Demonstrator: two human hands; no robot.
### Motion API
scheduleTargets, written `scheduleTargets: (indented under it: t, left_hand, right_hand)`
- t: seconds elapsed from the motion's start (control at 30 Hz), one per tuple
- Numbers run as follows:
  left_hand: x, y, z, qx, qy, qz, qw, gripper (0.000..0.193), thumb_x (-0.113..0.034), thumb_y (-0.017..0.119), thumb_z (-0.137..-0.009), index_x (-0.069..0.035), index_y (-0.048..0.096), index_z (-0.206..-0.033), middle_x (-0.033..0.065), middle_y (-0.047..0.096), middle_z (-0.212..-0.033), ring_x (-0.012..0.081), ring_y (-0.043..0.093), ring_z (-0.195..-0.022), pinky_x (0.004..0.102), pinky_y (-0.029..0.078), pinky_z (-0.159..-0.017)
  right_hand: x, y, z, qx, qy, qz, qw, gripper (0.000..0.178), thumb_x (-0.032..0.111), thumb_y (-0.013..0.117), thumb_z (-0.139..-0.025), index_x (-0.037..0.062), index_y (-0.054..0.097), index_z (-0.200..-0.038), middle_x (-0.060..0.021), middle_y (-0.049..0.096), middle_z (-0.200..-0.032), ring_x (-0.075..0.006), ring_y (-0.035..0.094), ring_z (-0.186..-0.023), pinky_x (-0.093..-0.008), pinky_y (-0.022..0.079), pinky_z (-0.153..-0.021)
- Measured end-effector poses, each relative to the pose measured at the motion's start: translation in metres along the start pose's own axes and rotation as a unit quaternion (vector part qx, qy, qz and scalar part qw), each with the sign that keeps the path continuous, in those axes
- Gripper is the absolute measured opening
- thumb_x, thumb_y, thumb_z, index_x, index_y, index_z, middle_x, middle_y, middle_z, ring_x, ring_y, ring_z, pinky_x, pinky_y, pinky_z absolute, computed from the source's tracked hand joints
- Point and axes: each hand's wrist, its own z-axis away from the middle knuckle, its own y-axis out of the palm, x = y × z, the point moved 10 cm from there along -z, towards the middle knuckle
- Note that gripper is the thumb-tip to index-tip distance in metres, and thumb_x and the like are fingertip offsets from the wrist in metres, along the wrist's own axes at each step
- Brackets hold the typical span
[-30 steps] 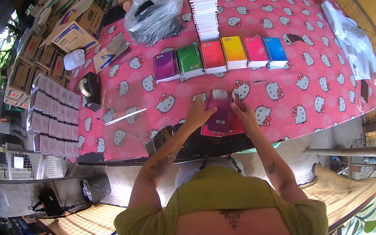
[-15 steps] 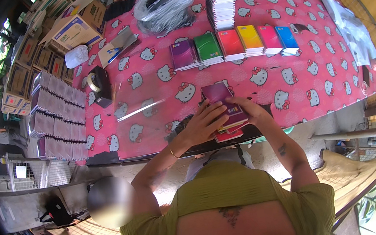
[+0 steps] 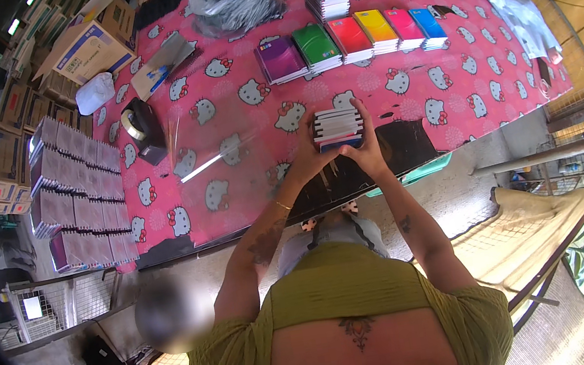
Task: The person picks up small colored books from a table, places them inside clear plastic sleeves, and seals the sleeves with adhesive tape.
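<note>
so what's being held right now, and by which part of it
A stack of small notebooks, held at its left side by the left hand and its right side by the right hand.

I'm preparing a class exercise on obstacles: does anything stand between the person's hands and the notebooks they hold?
Nothing visible does: the left hand and right hand grip the small notebook stack directly, from both sides.

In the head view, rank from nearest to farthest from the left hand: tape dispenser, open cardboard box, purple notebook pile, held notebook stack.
From the left hand:
1. Held notebook stack: touching it, on its right.
2. Purple notebook pile: ahead of the hand.
3. Tape dispenser: to the left.
4. Open cardboard box: far upper left.
</note>
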Motion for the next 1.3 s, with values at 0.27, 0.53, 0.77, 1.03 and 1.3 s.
scheduleTargets:
  t: [0.27, 0.53, 0.77, 1.03, 1.3]
  left_hand:
    - [0.0, 0.005, -0.006, 0.012, 0.001, -0.181, 0.983, 0.091, -0.016, 0.087, -0.071, -0.003, 0.028, -0.138, 0.0125, 0.05, -0.125, 0.0234, 0.054, -0.117, 0.0372, 0.047, -0.098]
    - [0.018, 0.003, -0.01, 0.046, -0.061, -0.191, 0.979, 0.096, -0.021, 0.09, -0.067, 0.0, 0.027, -0.137, 0.0148, 0.053, -0.13, 0.0236, 0.055, -0.12, 0.0379, 0.047, -0.099]
    - [0.008, -0.003, -0.013, 0.104, -0.11, -0.255, 0.955, 0.108, -0.02, 0.09, -0.067, 0.006, 0.022, -0.145, 0.0166, 0.051, -0.134, 0.0246, 0.052, -0.124, 0.0401, 0.044, -0.104]
    - [-0.075, 0.102, -0.013, 0.152, 0.111, -0.67, 0.718, 0.111, -0.047, 0.082, -0.067, 0.008, 0.028, -0.147, 0.0312, 0.031, -0.149, 0.041, 0.026, -0.144, 0.0587, 0.023, -0.113]
    - [-0.068, 0.032, -0.03, 0.142, 0.0, -0.624, 0.768, 0.087, -0.053, 0.08, -0.071, 0.006, 0.047, -0.127, 0.0259, 0.055, -0.122, 0.0407, 0.051, -0.12, 0.0491, 0.036, -0.106]
  right_hand:
    - [-0.007, 0.002, -0.008, -0.004, 0.026, 0.052, 0.998, 0.103, 0.03, 0.093, -0.064, 0.0058, 0.035, -0.145, -0.0112, 0.048, -0.129, -0.0229, 0.051, -0.12, -0.0375, 0.043, -0.104]
    - [-0.021, -0.006, -0.008, 0.064, 0.042, 0.015, 0.997, 0.088, 0.024, 0.093, -0.064, 0.0043, 0.044, -0.135, -0.0097, 0.062, -0.112, -0.0201, 0.061, -0.105, -0.0352, 0.049, -0.093]
    - [-0.034, -0.003, -0.006, 0.022, 0.023, 0.03, 0.999, 0.086, 0.018, 0.091, -0.064, 0.0018, 0.041, -0.133, -0.0124, 0.062, -0.114, -0.0207, 0.062, -0.105, -0.0343, 0.05, -0.092]
    - [-0.065, -0.009, -0.003, 0.053, 0.053, -0.044, 0.996, 0.082, 0.012, 0.087, -0.068, 0.0022, 0.038, -0.133, -0.0128, 0.059, -0.118, -0.0207, 0.06, -0.109, -0.0347, 0.049, -0.093]
    - [-0.045, 0.003, -0.01, 0.141, 0.046, 0.199, 0.969, 0.078, 0.007, 0.085, -0.069, 0.0044, 0.041, -0.134, -0.0111, 0.059, -0.119, -0.0217, 0.06, -0.11, -0.0359, 0.05, -0.092]
